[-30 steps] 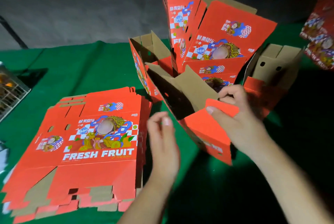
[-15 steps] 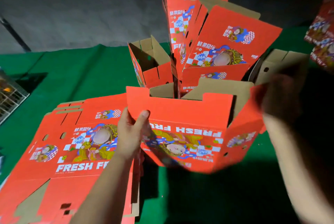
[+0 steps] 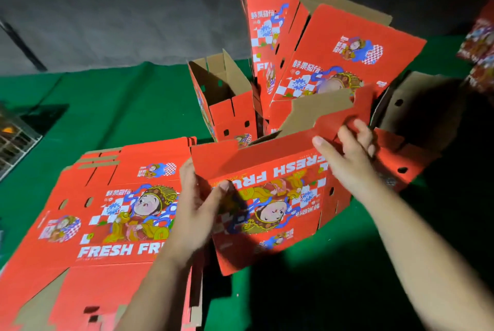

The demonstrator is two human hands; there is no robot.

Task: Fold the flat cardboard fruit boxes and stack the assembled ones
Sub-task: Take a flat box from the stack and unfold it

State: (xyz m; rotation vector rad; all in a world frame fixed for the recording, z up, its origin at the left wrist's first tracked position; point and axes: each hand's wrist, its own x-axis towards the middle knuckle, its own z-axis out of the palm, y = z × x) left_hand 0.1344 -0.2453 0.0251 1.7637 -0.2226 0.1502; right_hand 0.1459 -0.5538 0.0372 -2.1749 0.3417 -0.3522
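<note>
Box [image 3: 267,197] in both hands, half-folded

Flat box stack [image 3: 101,213] left, held box [image 3: 270,197] right, assembled boxes [image 3: 320,58] behind.

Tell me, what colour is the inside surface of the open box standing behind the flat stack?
Plain brown cardboard, unprinted; seen in the head view.

Both hands [image 3: 195,213] [image 3: 350,154] hold a red box [image 3: 267,197]; flat stack [image 3: 107,210] beside.
</note>
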